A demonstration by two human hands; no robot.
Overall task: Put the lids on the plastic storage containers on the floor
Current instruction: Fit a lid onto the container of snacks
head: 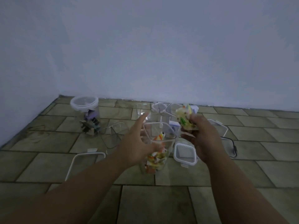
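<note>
The tall, clear, square plastic container (168,139) is smooth and glossy. The small colourful packets (156,160) inside it look like shiny plastic film, as does the crinkled green-and-yellow snack packet (186,118). The square white-rimmed plastic lid (185,153) is smooth with a dull sheen. The brownish stone-look floor tiles (48,160) are matt and mottled; the pale painted wall (145,46) is matt and even.

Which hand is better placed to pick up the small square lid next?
Right hand, probably: it hangs just beside the square lid, though it must first drop its packets. The left hand is across the tall container.
</note>
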